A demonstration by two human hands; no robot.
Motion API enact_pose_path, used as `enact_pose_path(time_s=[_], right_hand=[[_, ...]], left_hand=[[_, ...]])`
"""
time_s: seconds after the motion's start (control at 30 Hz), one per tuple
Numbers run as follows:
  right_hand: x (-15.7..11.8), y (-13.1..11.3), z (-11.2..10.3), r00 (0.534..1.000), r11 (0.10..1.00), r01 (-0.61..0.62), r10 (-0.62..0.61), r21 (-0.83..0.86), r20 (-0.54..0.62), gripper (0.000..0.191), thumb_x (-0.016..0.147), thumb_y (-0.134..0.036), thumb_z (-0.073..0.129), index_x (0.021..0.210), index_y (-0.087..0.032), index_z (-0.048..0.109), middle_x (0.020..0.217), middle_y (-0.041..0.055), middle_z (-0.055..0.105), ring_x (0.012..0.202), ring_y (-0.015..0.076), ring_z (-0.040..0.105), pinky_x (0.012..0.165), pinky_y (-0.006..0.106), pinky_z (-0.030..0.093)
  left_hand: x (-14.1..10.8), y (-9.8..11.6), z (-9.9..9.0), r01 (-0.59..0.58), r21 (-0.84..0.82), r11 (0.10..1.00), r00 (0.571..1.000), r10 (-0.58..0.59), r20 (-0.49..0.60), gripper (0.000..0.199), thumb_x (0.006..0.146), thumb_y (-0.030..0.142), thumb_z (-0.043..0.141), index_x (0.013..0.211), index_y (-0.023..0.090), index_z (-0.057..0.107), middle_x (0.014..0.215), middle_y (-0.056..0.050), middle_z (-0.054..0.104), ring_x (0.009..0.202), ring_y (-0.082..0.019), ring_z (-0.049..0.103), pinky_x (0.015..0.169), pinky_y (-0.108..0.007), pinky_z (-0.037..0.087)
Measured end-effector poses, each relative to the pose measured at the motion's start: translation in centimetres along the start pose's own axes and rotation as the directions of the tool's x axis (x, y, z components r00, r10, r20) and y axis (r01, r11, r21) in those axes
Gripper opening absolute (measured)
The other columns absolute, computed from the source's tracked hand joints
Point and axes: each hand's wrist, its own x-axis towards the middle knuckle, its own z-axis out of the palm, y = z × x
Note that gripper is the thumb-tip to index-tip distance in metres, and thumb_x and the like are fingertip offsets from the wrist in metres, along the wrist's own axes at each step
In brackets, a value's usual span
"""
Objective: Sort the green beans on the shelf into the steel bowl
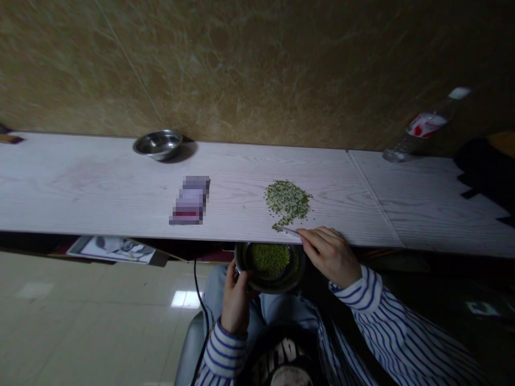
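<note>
My left hand (pixel 236 297) grips the left rim of a metal bowl (pixel 298 276) just below the table's front edge, above my lap. Small green beans, which look like mung beans (pixel 270 259), lie in it. On the table above the bowl spreads a pile of green beans mixed with white grains (pixel 287 199). A short trail of beans runs from the pile toward the front edge. My right hand (pixel 332 252) is closed on a thin, pale tool (pixel 288 231), its tip at the end of that trail. The tool's exact kind is unclear.
A second metal bowl (pixel 159 145) stands near the wall at the back left. A blurred-out phone-shaped object (pixel 190 201) lies left of the pile. At the right, a plastic bottle (pixel 426 126) stands by the wall near a dark item (pixel 486 171). An open drawer (pixel 112 249) sits under the table.
</note>
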Motion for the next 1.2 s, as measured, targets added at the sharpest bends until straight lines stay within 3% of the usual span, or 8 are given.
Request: enact_pose_path(time_s=[0.63, 0.83, 1.2], right_hand=[[-0.71, 0.69, -0.12, 0.990, 0.999, -0.049, 0.048, -0.006, -0.130, 0.022, 0.087, -0.016, 0.048, 0.104, -0.014, 0.062, 0.088, 0.0084, 0.070, 0.080, 0.0197, 0.062, 0.076, 0.035, 0.049], [-0.60, 0.28, 0.00, 0.996, 0.999, -0.043, 0.042, -0.004, -0.074, 0.023, 0.088, -0.016, 0.048, 0.105, -0.015, 0.062, 0.088, 0.0077, 0.069, 0.079, 0.0188, 0.061, 0.076, 0.034, 0.048], [-1.01, 0.33, 0.18, 0.994, 0.999, -0.030, 0.033, 0.026, -0.107, 0.022, 0.087, -0.014, 0.049, 0.105, -0.015, 0.062, 0.089, 0.0072, 0.069, 0.079, 0.0183, 0.061, 0.076, 0.034, 0.048]], left_hand=[[0.07, -0.36, 0.12, 0.008, -0.007, 1.000, 1.000, -0.008, 0.021, 0.048, 0.073, 0.031, 0.059, 0.120, 0.029, 0.048, 0.100, -0.002, 0.058, 0.079, -0.011, 0.056, 0.064, -0.023, 0.047], [0.12, -0.29, 0.30, 0.006, -0.002, 1.000, 1.000, -0.006, 0.017, 0.047, 0.074, 0.029, 0.059, 0.119, 0.030, 0.049, 0.101, -0.001, 0.058, 0.080, -0.010, 0.056, 0.065, -0.022, 0.047], [0.04, -0.29, 0.33, 0.007, -0.013, 1.000, 1.000, -0.006, 0.026, 0.048, 0.074, 0.027, 0.057, 0.121, 0.029, 0.047, 0.105, -0.003, 0.057, 0.081, -0.011, 0.055, 0.066, -0.023, 0.048]])
